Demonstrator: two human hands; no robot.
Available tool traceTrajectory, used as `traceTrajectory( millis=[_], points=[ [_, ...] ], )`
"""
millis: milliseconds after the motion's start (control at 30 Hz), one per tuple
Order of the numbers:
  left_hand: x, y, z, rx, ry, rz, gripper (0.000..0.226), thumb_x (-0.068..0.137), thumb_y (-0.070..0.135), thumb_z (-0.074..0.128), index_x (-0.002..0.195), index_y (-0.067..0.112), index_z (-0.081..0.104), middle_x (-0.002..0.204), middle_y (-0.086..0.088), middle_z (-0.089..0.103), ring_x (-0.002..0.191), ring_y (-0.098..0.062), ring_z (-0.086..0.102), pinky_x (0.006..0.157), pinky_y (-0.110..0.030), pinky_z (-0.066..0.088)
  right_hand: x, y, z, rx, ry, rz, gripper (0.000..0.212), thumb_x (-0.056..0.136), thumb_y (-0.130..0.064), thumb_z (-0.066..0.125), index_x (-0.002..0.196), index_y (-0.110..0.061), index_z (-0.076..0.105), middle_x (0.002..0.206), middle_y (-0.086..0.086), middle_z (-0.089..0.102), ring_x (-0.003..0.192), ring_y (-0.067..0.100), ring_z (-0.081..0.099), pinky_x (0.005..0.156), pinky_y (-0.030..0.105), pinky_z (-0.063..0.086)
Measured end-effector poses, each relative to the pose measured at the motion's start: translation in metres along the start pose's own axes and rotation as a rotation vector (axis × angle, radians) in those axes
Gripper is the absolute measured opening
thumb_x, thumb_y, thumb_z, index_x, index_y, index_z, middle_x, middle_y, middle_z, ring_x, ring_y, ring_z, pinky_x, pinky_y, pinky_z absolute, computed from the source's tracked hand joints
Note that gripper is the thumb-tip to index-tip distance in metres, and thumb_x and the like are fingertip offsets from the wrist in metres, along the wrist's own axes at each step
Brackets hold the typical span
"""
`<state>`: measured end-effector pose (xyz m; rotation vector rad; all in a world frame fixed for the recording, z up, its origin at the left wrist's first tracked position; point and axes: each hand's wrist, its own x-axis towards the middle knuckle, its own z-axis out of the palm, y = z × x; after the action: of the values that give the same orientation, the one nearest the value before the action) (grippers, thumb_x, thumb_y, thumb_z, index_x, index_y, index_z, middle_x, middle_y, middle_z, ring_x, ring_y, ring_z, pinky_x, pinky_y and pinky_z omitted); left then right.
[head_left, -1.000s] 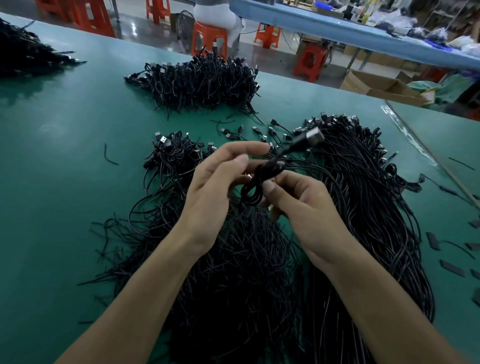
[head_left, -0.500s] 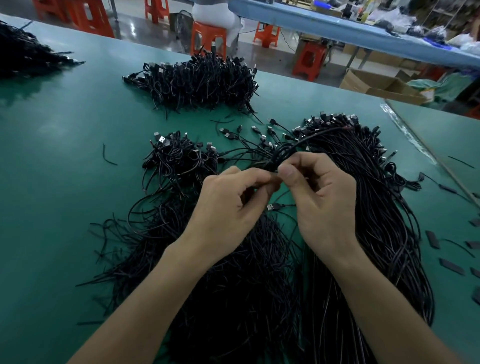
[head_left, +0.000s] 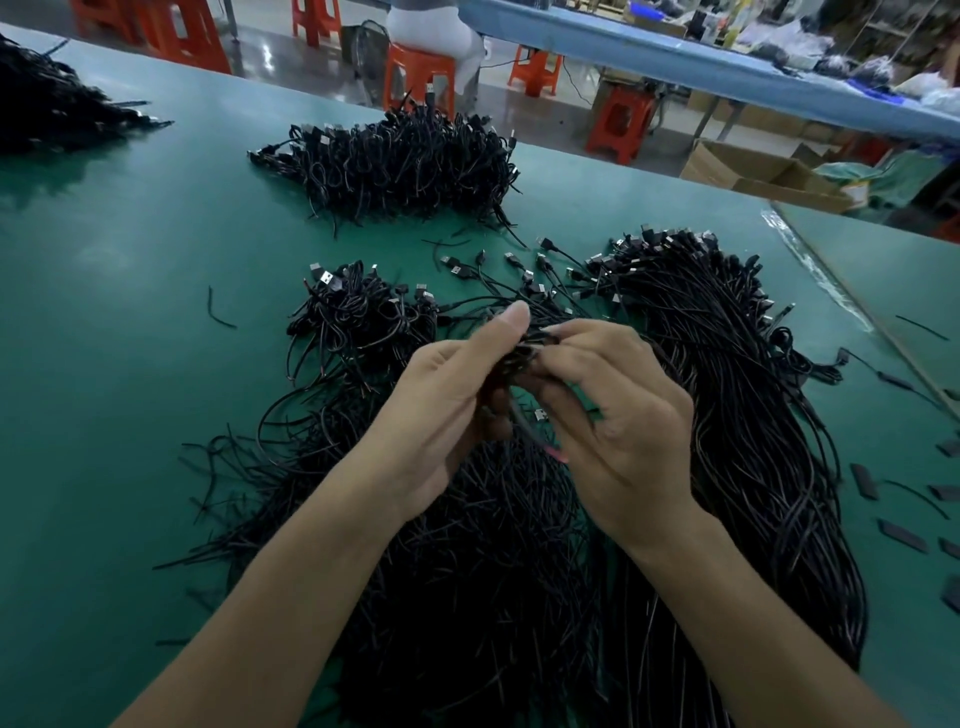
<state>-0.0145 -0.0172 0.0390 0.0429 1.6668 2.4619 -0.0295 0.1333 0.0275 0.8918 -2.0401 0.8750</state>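
The coiled cable (head_left: 525, 347) sits pinched between the left hand (head_left: 441, 410) at 9 o'clock and the right hand (head_left: 623, 421) at 3, seemingly lying 1-to-7 o'clock.

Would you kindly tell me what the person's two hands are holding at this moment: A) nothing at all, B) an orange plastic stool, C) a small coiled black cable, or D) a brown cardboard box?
C: the left hand and the right hand both grip a small coiled black cable between them, raised above the loose black cable pile on the green table.
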Motion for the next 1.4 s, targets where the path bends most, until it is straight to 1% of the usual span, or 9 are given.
traceTrajectory(
  millis=[100,333,533,733,900,1000,1133,1233,1400],
  points=[
    [0.002,-0.001,-0.002,-0.096,0.039,-0.052,0.021,0.08,0.036,0.07,0.075,0.018,0.079,0.078,-0.004,0.057,0.067,-0.013,0.048,0.055,-0.024,0.04,-0.002,0.003,0.001,-0.088,0.008,-0.046,0.013,0.092,-0.009,0.068,0.091,0.001,0.075,0.091,0.007,0.071,0.096,0.027,0.065,0.081,0.045,0.052],
    [0.004,0.0,-0.014,0.03,-0.131,0.072,0.019,0.087,0.026,0.063,0.091,0.023,0.082,0.08,0.002,0.067,0.067,-0.007,0.053,0.059,-0.021,0.045,-0.001,-0.002,-0.001,0.028,0.0,0.134,0.016,0.096,-0.013,0.058,0.094,-0.001,0.069,0.096,-0.003,0.062,0.09,0.026,0.065,0.077,0.045,0.054],
    [0.006,-0.001,-0.025,0.511,-0.02,0.486,0.025,0.085,0.02,0.076,0.109,0.029,0.073,0.099,0.008,0.075,0.094,-0.01,0.07,0.084,-0.023,0.055,0.003,-0.002,-0.006,0.196,-0.197,0.443,0.012,0.097,-0.017,0.057,0.092,-0.027,0.06,0.087,-0.018,0.058,0.079,0.0,0.055,0.071,0.009,0.039],
    [0.01,-0.017,-0.02,0.963,0.115,0.999,0.025,0.083,0.005,0.078,0.106,0.013,0.076,0.091,-0.004,0.065,0.08,-0.01,0.059,0.07,-0.016,0.049,0.008,-0.001,-0.009,0.349,-0.207,0.618,0.016,0.099,-0.022,0.059,0.084,-0.028,0.063,0.072,-0.004,0.062,0.068,0.037,0.054,0.059,0.053,0.047],
    [0.013,-0.03,-0.018,1.101,0.055,1.129,0.025,0.094,0.001,0.064,0.117,0.002,0.072,0.097,-0.011,0.067,0.086,-0.022,0.063,0.077,-0.027,0.054,0.007,0.007,-0.013,0.339,-0.172,0.68,0.021,0.1,-0.016,0.056,0.083,-0.024,0.064,0.068,-0.004,0.06,0.061,0.024,0.047,0.058,0.042,0.044],
    [0.014,-0.032,-0.018,1.122,0.026,1.122,0.027,0.095,0.003,0.057,0.117,0.006,0.073,0.1,-0.011,0.067,0.091,-0.025,0.063,0.08,-0.029,0.054,0.006,0.009,-0.013,0.403,-0.113,0.757,0.02,0.1,-0.014,0.056,0.084,-0.02,0.066,0.07,-0.016,0.06,0.066,0.004,0.051,0.061,0.021,0.046],
    [0.009,-0.031,-0.011,0.911,0.024,0.925,0.023,0.091,0.01,0.061,0.107,0.01,0.077,0.1,-0.002,0.07,0.09,-0.014,0.067,0.077,-0.03,0.055,0.003,0.008,-0.012,0.471,-0.035,0.768,0.016,0.098,-0.012,0.059,0.086,-0.018,0.068,0.073,-0.009,0.061,0.069,0.008,0.051,0.064,0.022,0.047],
    [0.006,-0.026,-0.008,0.634,0.1,0.619,0.017,0.083,0.038,0.076,0.093,0.025,0.071,0.078,0.012,0.07,0.071,-0.008,0.067,0.058,-0.023,0.052,0.003,0.004,-0.012,0.458,-0.024,0.672,0.015,0.096,-0.013,0.061,0.087,-0.024,0.067,0.075,-0.01,0.063,0.069,0.008,0.053,0.064,0.02,0.047],
    [0.008,-0.024,-0.009,0.55,0.121,0.257,0.031,0.08,0.046,0.079,0.091,0.024,0.061,0.059,0.002,0.068,0.043,-0.01,0.058,0.042,-0.02,0.043,0.003,0.002,-0.01,0.408,-0.067,0.539,0.013,0.094,-0.016,0.062,0.092,-0.029,0.064,0.089,-0.005,0.064,0.085,0.012,0.063,0.076,0.022,0.049]
  ],
)
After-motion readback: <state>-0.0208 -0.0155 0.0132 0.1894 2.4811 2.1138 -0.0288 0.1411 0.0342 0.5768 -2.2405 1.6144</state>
